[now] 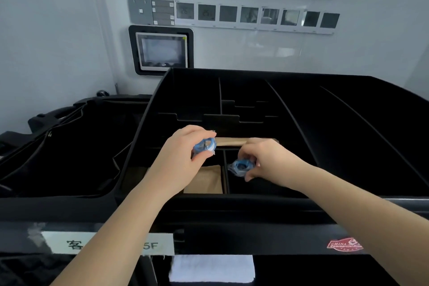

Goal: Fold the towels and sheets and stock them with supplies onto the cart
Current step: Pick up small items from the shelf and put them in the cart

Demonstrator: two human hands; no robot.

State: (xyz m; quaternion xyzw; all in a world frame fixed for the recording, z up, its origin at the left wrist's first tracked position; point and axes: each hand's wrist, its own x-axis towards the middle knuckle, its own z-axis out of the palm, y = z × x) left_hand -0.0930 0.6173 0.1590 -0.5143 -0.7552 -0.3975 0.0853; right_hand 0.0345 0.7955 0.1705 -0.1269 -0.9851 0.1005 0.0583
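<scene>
At the far left a black fabric bag (69, 144) hung open beside the cart, and a white label (109, 242) was stuck on the cart's front edge below it. The left forearm reached up from the lower left, angled toward the middle of the black divided tray (255, 90) on top of the cart. The left hand (183, 148) was raised above the dividers, its fingers curled round a blue ring-shaped item in a clear wrapper (205, 146), thumb underneath and fingertips over the top. Directly below that hand, in a near compartment, lay one flat brown paper packet (204, 181). Behind the hands a long tan wrapped piece (229, 141) lay across a middle compartment, its ends hidden by both hands.

Under the cart's top, low in the view, one folded white towel (212, 268) sat on the shelf.

The right forearm came in from the lower right, stretched across the tray's near rim. The right hand (267, 160) was lowered into the compartment just right of the brown packet, fingers bent and pinching a second blue wrapped ring (241, 166) at its right side; whether the ring rested on the compartment floor could not be told. Two blue rings were visible in all, one in each hand. A red sticker (344, 244) marked the cart's front at the right.
</scene>
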